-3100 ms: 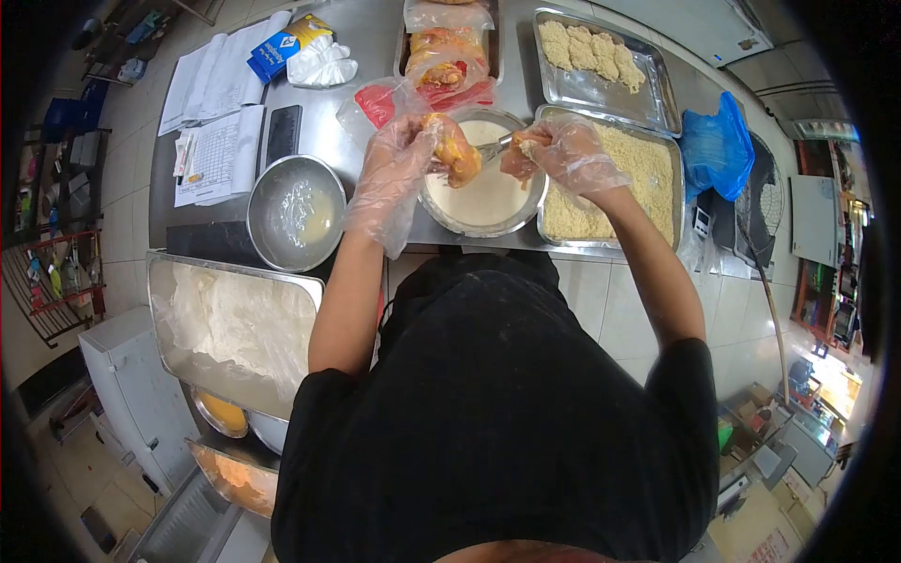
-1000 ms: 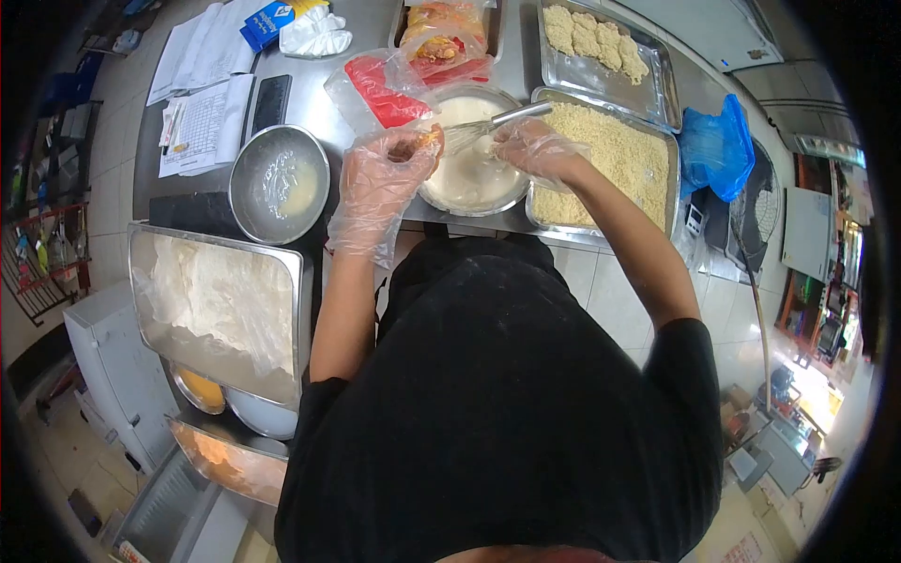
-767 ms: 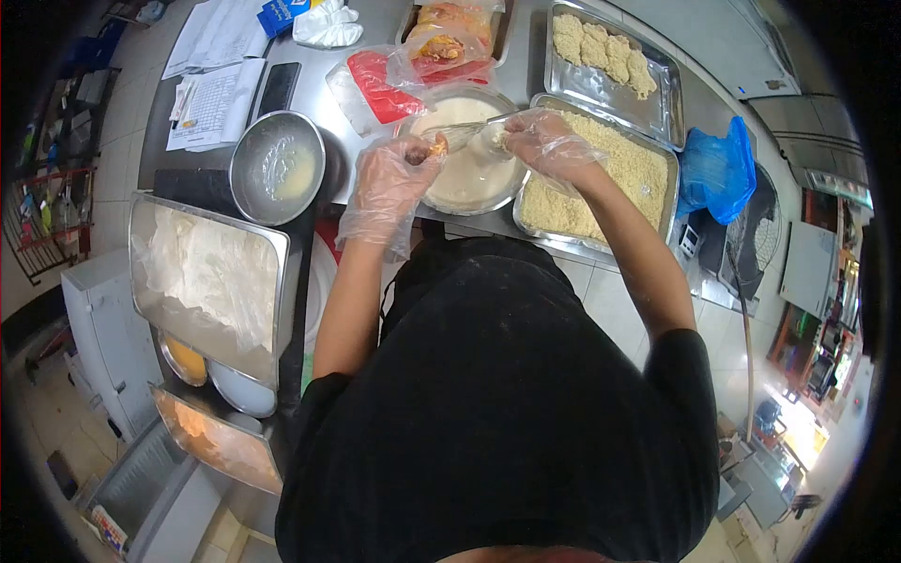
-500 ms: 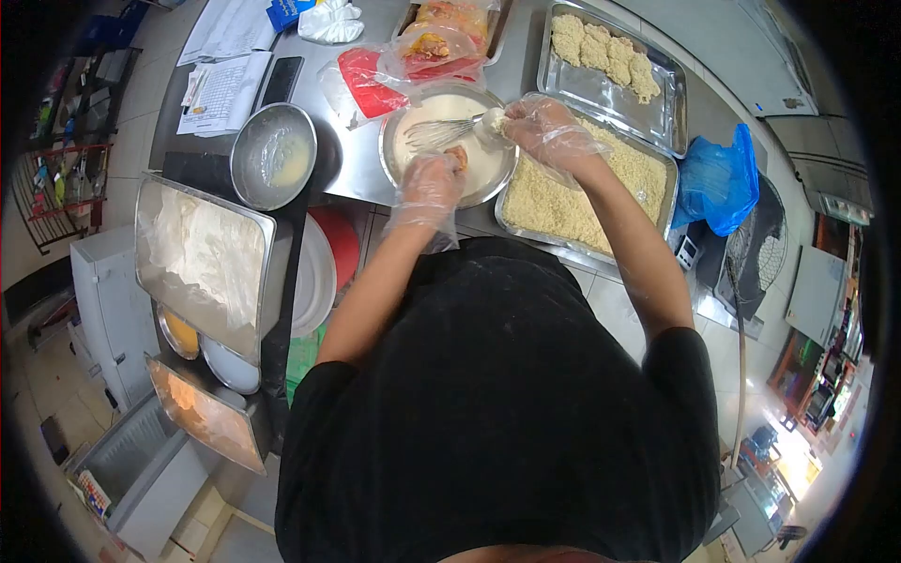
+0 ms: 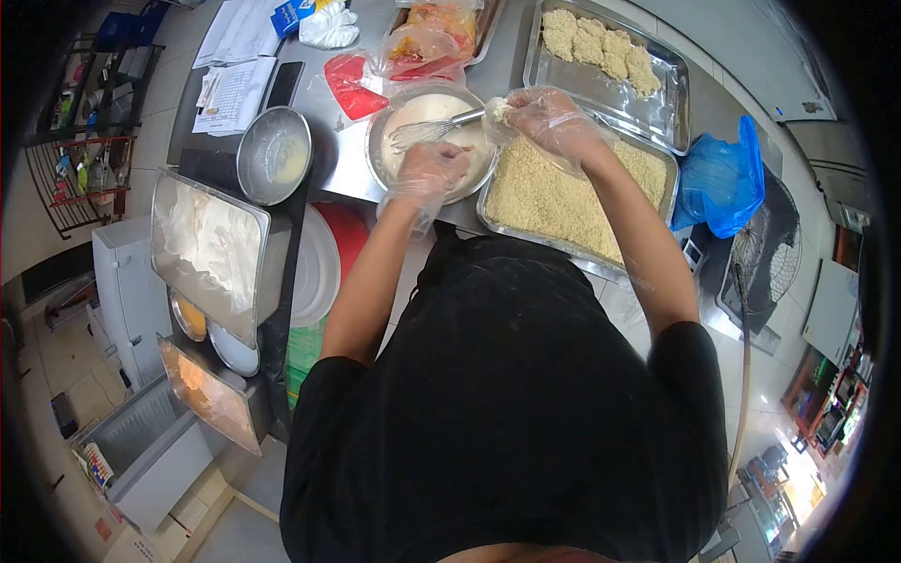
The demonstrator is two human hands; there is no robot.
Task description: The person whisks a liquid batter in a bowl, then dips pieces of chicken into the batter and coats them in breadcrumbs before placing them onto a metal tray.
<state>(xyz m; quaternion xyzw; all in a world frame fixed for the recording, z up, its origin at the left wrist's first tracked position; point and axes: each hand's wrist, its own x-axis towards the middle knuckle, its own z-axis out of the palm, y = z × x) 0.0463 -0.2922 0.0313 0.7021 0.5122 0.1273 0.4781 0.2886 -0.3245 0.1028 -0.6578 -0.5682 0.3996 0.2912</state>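
Note:
My left hand [image 5: 434,172], in a clear plastic glove, is over the near side of a metal bowl of pale batter [image 5: 419,106], its fingers curled round a small brownish piece. A wire whisk [image 5: 427,131] rests in the batter, its handle pointing right. Near the handle's end is my right hand [image 5: 544,120], also gloved, with closed fingers caked in batter and crumbs; what they hold, if anything, I cannot make out. Below that hand lies a metal tray of yellowish crumbs [image 5: 554,202]. Behind it, several crumb-coated pieces [image 5: 601,47] sit in another metal tray [image 5: 662,108].
A blue plastic bag [image 5: 718,178] stands right of the crumb tray. Left are a steel bowl [image 5: 273,156], a tray of white flour [image 5: 211,246], a phone [image 5: 285,84] and papers [image 5: 230,94]. Bagged food [image 5: 432,38] lies behind the batter bowl.
My left hand has dipped a little lower over the bowl, and the piece shows less. The right hand stays near the whisk handle. The whole view has shifted slightly.

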